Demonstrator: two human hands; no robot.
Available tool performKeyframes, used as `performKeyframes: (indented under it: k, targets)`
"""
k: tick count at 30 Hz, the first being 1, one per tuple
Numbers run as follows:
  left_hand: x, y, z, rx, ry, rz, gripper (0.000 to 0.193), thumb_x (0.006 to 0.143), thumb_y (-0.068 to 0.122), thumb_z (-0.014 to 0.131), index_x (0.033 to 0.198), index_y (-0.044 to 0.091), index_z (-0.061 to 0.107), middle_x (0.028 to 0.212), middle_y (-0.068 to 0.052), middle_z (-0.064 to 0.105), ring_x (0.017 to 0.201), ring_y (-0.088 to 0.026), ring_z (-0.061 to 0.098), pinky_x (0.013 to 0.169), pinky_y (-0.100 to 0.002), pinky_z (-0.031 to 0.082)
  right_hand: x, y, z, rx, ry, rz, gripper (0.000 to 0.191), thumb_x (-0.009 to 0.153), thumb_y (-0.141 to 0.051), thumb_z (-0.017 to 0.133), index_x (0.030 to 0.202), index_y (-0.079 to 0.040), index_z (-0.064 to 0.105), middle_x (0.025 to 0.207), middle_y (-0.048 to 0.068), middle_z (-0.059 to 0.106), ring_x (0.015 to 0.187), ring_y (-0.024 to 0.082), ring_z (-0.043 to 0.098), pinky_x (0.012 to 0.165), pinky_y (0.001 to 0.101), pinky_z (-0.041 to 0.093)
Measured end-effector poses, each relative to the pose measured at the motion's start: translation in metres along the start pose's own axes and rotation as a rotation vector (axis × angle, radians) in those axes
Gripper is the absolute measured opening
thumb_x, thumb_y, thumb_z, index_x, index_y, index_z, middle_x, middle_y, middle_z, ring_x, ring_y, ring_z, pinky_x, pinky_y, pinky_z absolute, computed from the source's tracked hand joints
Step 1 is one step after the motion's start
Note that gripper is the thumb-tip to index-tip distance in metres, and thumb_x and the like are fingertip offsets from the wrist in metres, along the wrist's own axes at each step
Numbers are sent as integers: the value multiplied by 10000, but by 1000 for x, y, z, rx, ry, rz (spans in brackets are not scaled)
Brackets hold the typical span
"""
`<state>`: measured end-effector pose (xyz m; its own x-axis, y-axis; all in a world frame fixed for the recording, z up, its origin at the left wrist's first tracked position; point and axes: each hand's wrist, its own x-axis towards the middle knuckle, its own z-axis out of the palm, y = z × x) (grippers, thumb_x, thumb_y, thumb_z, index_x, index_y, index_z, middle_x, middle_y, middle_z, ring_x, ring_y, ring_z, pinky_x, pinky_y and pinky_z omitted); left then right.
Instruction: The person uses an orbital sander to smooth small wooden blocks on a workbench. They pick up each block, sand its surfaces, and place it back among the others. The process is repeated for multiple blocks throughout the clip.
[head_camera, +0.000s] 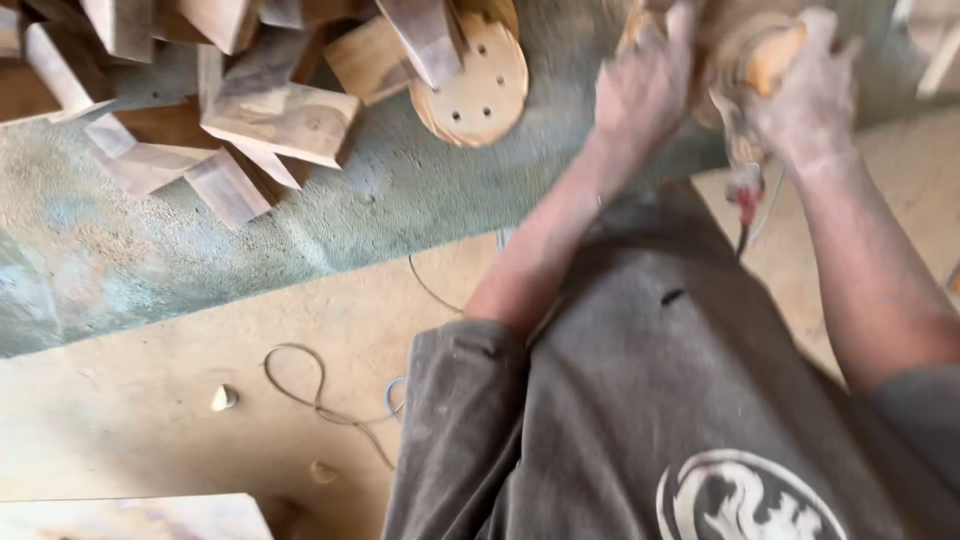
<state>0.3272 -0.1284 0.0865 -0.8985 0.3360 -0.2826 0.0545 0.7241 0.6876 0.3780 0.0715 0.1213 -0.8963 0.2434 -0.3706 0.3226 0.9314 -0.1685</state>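
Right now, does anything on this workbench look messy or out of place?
Yes: the wooden offcuts lie in a jumbled heap, tilted and overlapping. Sawdust coats the bench, and a loose cord trails across the floor.

Grey shirt (640, 400), white emblem; brown wood blocks (280, 120); seemingly orange tool (770, 55).

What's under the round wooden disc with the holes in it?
The disc lies on the dusty green bench, over other discs. A wood block covers its top edge; what is beneath the stack is hidden.

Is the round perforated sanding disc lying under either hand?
No, the sanding disc lies by the wood blocks, left of the left hand.
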Motion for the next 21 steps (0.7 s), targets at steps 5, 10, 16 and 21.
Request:
performKeyframes:
  k: [5,10,16,21]
  targets:
    - [16,-8,6,155,443,82,468,843,267,608,1230,67,436,1008,-207,678,855,-360,742,655,-487,614,13,-13,18,10,79,-121,1128,818,-375,971,1645,-134,243,1513,471,339,1318,642,457,1103,628,423]
    - [21,-11,15,71,282,67,507,922,532,576,1116,89,422,876,-179,670,685,-321,738,519,-446,590,27,-25,3,39,69,-20,882,855,-274,952,1465,-103,339,1451,428,413,1205,603,565,1016,614,503]
    - [20,-10,6,115,197,64,494,973,563,516,1099,97,412,873,-158,662,696,-282,750,510,-411,605,8,-38,-4,4,88,-37,951,789,-287,1006,1437,-86,339,1307,356,440,1072,563,605,894,606,524]
    - [17,-8,-4,162,218,60,510,945,570,540,1106,102,419,907,-162,660,724,-281,756,535,-396,616,-9,-44,0,-7,54,-22,968,769,-286,994,1457,-87,343,1287,353,432,1032,551,630,837,585,563]
